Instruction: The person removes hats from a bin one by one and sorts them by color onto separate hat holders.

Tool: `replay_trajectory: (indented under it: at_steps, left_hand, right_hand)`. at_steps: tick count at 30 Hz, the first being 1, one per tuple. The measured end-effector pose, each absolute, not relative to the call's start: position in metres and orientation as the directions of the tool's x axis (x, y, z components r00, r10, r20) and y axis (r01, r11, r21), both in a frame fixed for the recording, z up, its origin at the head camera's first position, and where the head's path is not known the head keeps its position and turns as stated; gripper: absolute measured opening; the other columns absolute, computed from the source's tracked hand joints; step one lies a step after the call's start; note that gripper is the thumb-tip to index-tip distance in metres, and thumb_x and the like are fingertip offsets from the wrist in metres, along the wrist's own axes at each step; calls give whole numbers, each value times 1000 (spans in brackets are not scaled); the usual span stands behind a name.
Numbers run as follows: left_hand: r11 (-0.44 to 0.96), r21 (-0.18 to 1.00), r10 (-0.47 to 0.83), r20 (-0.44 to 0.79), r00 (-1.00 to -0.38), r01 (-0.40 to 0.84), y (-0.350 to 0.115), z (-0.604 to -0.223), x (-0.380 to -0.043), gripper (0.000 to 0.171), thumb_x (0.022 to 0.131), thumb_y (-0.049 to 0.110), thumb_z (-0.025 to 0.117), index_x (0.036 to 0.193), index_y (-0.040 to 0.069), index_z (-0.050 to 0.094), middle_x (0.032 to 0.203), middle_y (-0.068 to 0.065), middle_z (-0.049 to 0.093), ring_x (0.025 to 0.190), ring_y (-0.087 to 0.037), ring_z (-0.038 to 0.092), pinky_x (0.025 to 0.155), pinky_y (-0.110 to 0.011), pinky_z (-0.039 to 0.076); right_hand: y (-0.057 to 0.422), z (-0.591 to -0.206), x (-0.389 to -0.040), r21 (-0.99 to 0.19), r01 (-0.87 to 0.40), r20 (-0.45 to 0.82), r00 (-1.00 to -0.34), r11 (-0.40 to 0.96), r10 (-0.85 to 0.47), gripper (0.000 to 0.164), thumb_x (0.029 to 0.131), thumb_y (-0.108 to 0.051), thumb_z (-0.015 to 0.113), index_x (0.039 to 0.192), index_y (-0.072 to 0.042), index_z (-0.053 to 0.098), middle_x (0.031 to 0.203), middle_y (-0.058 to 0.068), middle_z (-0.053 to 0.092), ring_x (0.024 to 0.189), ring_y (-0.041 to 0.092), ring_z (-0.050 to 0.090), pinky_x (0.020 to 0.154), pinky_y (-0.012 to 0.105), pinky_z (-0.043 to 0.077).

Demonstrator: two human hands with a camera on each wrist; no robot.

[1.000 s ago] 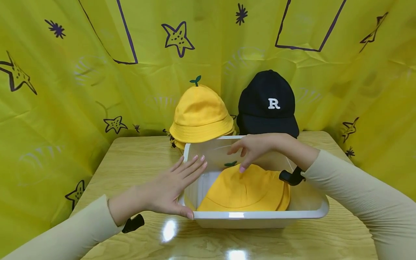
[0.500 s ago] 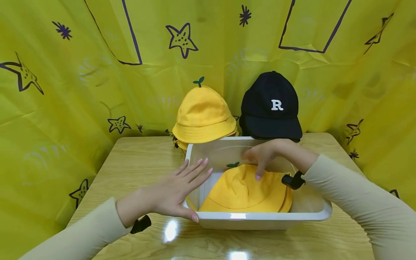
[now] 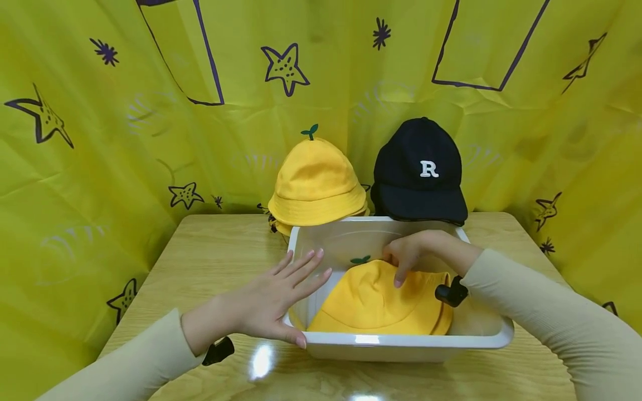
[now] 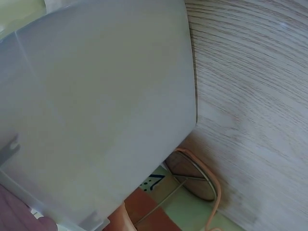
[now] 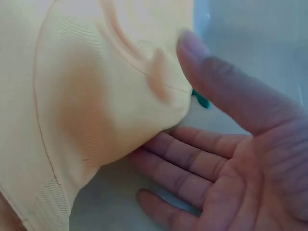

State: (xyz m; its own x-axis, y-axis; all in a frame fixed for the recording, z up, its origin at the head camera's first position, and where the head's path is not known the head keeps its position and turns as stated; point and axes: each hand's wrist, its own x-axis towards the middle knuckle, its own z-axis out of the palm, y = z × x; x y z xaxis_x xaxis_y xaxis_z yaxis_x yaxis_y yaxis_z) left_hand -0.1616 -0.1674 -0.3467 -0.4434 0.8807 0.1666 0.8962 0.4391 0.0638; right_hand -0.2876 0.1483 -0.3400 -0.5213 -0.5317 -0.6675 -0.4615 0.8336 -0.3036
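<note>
Inside a white plastic bin (image 3: 411, 341) lie yellow bucket hats (image 3: 376, 303), a second brim showing at the right edge. The front one has a green sprout (image 3: 360, 260) at its crown. My right hand (image 3: 418, 250) reaches into the bin at the hat's upper right. In the right wrist view, its fingers (image 5: 180, 168) extend under the yellow fabric (image 5: 82, 96), while the thumb (image 5: 231, 82) stands apart from them at the hat's other side. My left hand (image 3: 268, 295) is spread at the bin's left corner, thumb on the front rim.
Behind the bin, a yellow sprout hat (image 3: 316, 184) tops a stack at left, and a black cap (image 3: 418, 172) with a white R sits at right. The wooden table (image 3: 220, 245) ends at a yellow curtain (image 3: 225, 139). The left wrist view shows the bin's outer wall (image 4: 110, 110).
My right hand has moved right and down from over the hat's crown, its fingers going behind the hat. The left hand keeps its place at the bin's corner; the head view shifts slightly.
</note>
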Motion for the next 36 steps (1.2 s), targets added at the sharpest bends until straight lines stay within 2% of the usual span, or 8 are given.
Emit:
replay_trajectory:
  at_steps: [6, 12, 16, 19, 23, 28, 32, 36]
  left_hand:
    - [424, 60, 885, 186, -427, 904, -168, -349, -162, 101, 81, 79, 10, 153, 9, 11, 158, -15, -7, 146, -32, 2, 109, -64, 13]
    - [420, 69, 885, 189, -425, 905, -167, -351, -161, 99, 81, 78, 12, 153, 9, 11, 159, -15, -6, 146, -29, 0, 109, -65, 15]
    - [416, 80, 884, 198, -423, 906, -166, -351, -161, 99, 82, 78, 12, 153, 10, 6, 158, -15, -6, 146, -31, 2, 109, -65, 13]
    - [416, 86, 883, 202, -424, 905, -166, -351, -162, 99, 82, 78, 11, 153, 11, 1, 158, -14, -7, 145, -35, 5, 110, -64, 11]
    - [416, 93, 884, 193, -427, 904, -167, -351, -163, 100, 81, 78, 10, 153, 10, -2, 158, -15, -6, 144, -37, 7, 111, -63, 9]
    - [417, 98, 884, 186, -429, 903, -167, -350, -163, 99, 82, 78, 10, 153, 10, -1, 158, -19, -1, 145, -35, 2, 111, -63, 9]
    - [423, 90, 881, 190, -433, 901, -167, -351, -164, 101, 81, 79, 9, 153, 8, 6, 158, -16, -5, 146, -30, -2, 112, -62, 8]
    - [429, 73, 880, 191, -435, 900, -166, -350, -164, 103, 80, 80, 8, 152, 5, 9, 158, -17, -5, 145, -34, 3, 112, -61, 8]
  right_hand:
    - [144, -342, -284, -268, -492, -664, -528, 828, -529, 26, 79, -23, 76, 93, -7, 62, 77, -3, 49, 71, 12, 47, 63, 22, 38]
    - [139, -345, -281, -323, -497, -604, -547, 806, -579, 24, 80, -20, 75, 94, -10, 59, 81, -2, 51, 74, 13, 48, 66, 23, 39]
    - [133, -346, -280, -346, -573, -506, -553, 743, -662, 17, 80, -13, 73, 91, -11, 61, 78, -4, 52, 72, 11, 48, 65, 22, 40]
    - [130, -342, -280, -392, -645, -389, -530, 656, -753, 14, 80, -7, 71, 87, -10, 60, 74, -5, 51, 68, 9, 47, 62, 20, 41]
    - [129, -333, -279, -472, -680, -255, -503, 560, -826, 13, 80, -5, 70, 83, -11, 59, 72, -8, 49, 66, 7, 47, 60, 20, 40]
    - [130, -319, -277, -527, -681, -166, -504, 508, -848, 13, 82, -9, 71, 84, -12, 59, 73, -9, 48, 68, 7, 47, 61, 21, 40]
    - [137, -304, -276, -540, -681, -121, -519, 495, -846, 13, 84, -12, 72, 86, -12, 58, 72, -8, 47, 66, 7, 46, 60, 21, 39]
    - [146, -288, -274, -523, -716, -28, -529, 463, -848, 13, 83, -12, 72, 86, -12, 59, 74, -8, 51, 65, 6, 46, 59, 21, 41]
